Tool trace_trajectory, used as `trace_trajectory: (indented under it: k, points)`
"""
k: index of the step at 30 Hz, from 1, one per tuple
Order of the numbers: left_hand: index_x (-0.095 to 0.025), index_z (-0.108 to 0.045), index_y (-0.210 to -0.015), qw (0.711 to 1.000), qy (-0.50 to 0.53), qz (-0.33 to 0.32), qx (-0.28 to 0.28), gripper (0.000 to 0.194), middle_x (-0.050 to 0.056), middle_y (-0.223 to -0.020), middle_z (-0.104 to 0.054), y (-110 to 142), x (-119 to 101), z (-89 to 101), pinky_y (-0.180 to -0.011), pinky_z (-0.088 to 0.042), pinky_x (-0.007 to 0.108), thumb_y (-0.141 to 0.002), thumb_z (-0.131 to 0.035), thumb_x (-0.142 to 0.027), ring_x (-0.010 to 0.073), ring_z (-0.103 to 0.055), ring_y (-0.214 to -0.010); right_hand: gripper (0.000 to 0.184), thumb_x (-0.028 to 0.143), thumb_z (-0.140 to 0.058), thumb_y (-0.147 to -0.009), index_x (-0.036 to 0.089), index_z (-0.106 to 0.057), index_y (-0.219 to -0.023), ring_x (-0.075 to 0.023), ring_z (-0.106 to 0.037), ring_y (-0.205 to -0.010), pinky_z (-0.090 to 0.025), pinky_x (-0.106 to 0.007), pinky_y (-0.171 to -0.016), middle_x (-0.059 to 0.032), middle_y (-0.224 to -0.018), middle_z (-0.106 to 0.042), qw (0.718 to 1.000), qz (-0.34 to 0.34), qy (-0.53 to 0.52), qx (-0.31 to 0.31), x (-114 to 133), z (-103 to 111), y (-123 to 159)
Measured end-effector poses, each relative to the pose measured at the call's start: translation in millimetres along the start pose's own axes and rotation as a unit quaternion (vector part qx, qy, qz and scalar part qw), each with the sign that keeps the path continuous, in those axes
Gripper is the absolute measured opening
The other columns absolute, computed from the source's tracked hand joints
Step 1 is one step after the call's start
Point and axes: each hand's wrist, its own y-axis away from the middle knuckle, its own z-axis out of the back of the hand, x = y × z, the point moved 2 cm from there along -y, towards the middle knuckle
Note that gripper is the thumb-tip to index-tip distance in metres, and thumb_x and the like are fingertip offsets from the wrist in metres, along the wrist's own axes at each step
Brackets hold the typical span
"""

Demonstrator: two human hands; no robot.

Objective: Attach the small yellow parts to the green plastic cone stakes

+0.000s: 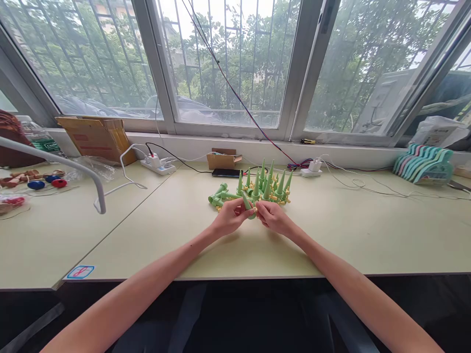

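Note:
My left hand [228,217] and my right hand [274,217] meet in the middle of the pale table [349,235]. Together they pinch one green cone-shaped plastic spike [247,202] with a yellow end. Just behind my fingers stands a cluster of several upright green spikes [267,185] with yellow fittings. A few more green spikes [220,194] lie on their sides at the cluster's left.
A black phone [225,172] and a small cardboard box [222,159] sit behind the spikes. A power strip [159,165] and cables run along the window sill. A larger cardboard box [97,137] is far left, stacked pastel hangers [423,164] far right, a white lamp arm [73,169] at left.

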Motion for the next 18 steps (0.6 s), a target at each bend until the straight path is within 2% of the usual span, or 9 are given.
trace_trajectory:
  k: [4, 8, 12, 15, 18]
  points:
    - [-0.013, -0.062, -0.088, 0.991, 0.102, 0.084, 0.038, 0.035, -0.004, -0.061, -0.047, -0.1, -4.8, 1.6, -0.041, -0.035, 0.019, -0.081, -0.067, -0.047, 0.005, -0.04, -0.046, 0.045, 0.057, -0.042, -0.094, 0.02, -0.041, -0.068, -0.0092, -0.037, -0.05, -0.03, -0.023, -0.049, 0.0039, -0.058, -0.041, 0.995, 0.056, 0.087, -0.008, 5.4, 1.9, 3.0]
    - [-0.013, -0.061, -0.091, 0.982, 0.127, 0.112, 0.078, 0.038, -0.004, -0.063, -0.047, 0.7, -4.2, 2.1, -0.041, -0.038, 0.019, -0.081, -0.066, -0.049, 0.0056, -0.044, -0.048, 0.045, 0.054, -0.039, -0.096, 0.02, -0.039, -0.067, -0.0097, -0.034, -0.051, -0.027, -0.024, -0.051, 0.0044, -0.056, -0.039, 0.986, 0.084, 0.143, -0.003, 8.3, 2.9, 5.2]
    - [-0.013, -0.061, -0.095, 0.99, 0.084, 0.085, 0.072, 0.037, -0.002, -0.066, -0.05, 1.3, 3.8, 1.6, -0.041, -0.037, 0.018, -0.084, -0.062, -0.049, 0.005, -0.043, -0.047, 0.044, 0.052, -0.035, -0.098, 0.02, -0.034, -0.067, -0.0095, -0.032, -0.052, -0.026, -0.024, -0.052, 0.0046, -0.058, -0.037, 0.981, 0.097, 0.171, -0.003, 2.5, 2.4, 4.6]
    - [-0.013, -0.063, -0.093, 0.998, 0.015, 0.028, 0.047, 0.032, 0.002, -0.075, -0.058, 1.7, 7.0, 1.0, -0.053, -0.046, 0.021, -0.086, -0.062, -0.044, 0.0081, -0.051, -0.059, 0.043, 0.049, -0.033, -0.099, 0.02, -0.033, -0.067, -0.0096, -0.031, -0.053, -0.025, -0.025, -0.053, 0.0045, -0.059, -0.037, 0.977, 0.096, 0.192, -0.001, -3.1, 1.9, 4.1]
    - [-0.014, -0.064, -0.092, 0.998, -0.06, -0.004, 0.037, 0.026, 0.002, -0.075, -0.061, 2.3, 7.4, -0.7, -0.058, -0.046, 0.022, -0.087, -0.06, -0.038, 0.0096, -0.052, -0.063, 0.044, 0.047, -0.03, -0.1, 0.02, -0.033, -0.066, -0.0098, -0.031, -0.054, -0.025, -0.025, -0.054, 0.0042, -0.058, -0.037, 0.976, 0.083, 0.201, -0.006, -5.2, 1.6, 4.0]
